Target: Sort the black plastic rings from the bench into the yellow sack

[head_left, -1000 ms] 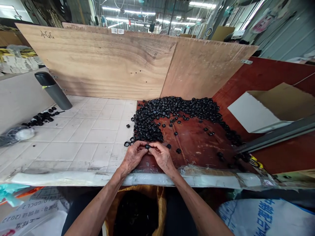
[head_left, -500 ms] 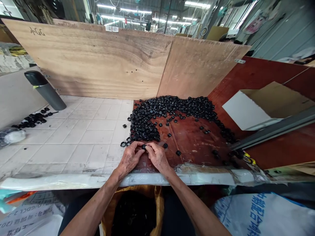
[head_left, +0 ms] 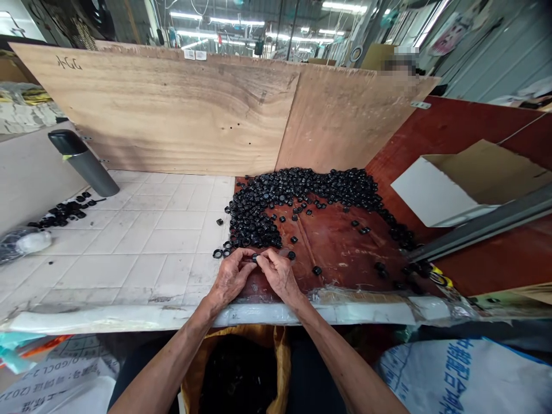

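While the worktop supports a curved black pile, the left hand and right hand jointly pinch a single black piece, held between them just in front of the pile's left end.

A plywood board stands along the desk's far side, handwriting at its upper left. A red board closes the right side, a pale panel the left. White tile-like squares cover the desk's left part. Beyond, tube lights glow overhead; a ribbed grey wall rises at right.
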{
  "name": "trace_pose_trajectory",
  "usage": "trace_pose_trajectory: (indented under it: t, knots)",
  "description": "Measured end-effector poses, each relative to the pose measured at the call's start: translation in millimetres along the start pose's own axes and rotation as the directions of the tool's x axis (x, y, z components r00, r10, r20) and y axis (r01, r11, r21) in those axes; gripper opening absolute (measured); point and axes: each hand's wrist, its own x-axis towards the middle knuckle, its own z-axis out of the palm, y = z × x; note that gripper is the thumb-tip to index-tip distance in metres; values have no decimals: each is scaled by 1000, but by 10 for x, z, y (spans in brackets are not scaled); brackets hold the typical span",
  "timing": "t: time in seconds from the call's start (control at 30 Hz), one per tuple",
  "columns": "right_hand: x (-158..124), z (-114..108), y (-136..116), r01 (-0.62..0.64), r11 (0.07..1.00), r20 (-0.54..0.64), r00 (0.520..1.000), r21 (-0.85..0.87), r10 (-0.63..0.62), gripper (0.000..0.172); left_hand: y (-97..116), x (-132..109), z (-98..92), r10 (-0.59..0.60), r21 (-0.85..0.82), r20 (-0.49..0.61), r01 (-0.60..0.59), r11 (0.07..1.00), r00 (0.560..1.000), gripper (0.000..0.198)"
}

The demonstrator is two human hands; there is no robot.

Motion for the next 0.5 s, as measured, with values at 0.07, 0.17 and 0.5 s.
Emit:
trace_pose_trajectory:
  t: [0.07, 0.17, 0.5]
  knots:
    - [2, -6, -12, -21, 999, 5, 1000, 28, 21, 25, 5, -5, -3, 8, 23, 12, -8, 1000, 1000, 19]
    - [7, -36, -20, -20, 998, 17, 1000, 55, 19, 23, 1, -8, 5, 2, 5, 23, -2, 1000, 1000, 18]
    - [2, -63, 57, 190, 967, 1, 981, 168, -192, 19, 71, 35, -14, -239, -294, 17, 233, 927, 971, 27]
